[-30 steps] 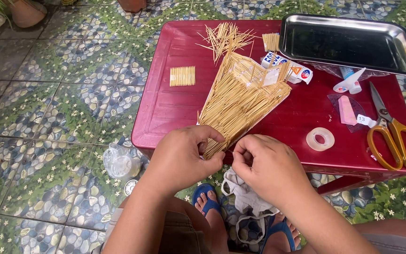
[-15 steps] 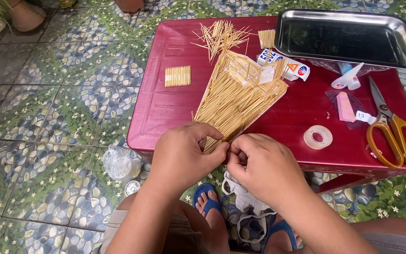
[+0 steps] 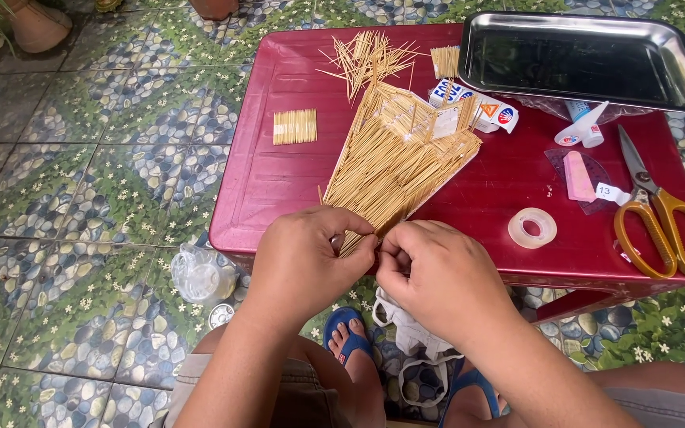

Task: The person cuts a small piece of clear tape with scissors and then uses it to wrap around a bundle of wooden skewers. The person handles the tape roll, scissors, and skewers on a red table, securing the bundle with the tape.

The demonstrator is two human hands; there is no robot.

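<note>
Left hand point(image 3: 303, 261): closed, pinching the narrow tip of the toothpick fan point(image 3: 396, 162)
Right hand point(image 3: 438, 277): fingers curled on that tip, touching the left
Tape roll point(image 3: 532, 227): at 3 o'clock; scissors point(image 3: 660, 210) beyond it on the red table point(image 3: 271, 182)

Bright, even daylight, soft and diffuse, no hard source visible. Shadows weak: a faint dark band under the near edge of the red table point(image 3: 279, 182), and soft shade beneath both hands at 6 o'clock. Steel tray point(image 3: 588, 59) at 1 o'clock is mirror-like, dark inside with a pale sheen on the rim. Mild gloss on the table top. Focus sharp across the centre; individual sticks resolve. Slight wide-angle stretch toward the corners, floor tiles point(image 3: 65, 206) at 9 o'clock bending a little. No motion blur.
</note>
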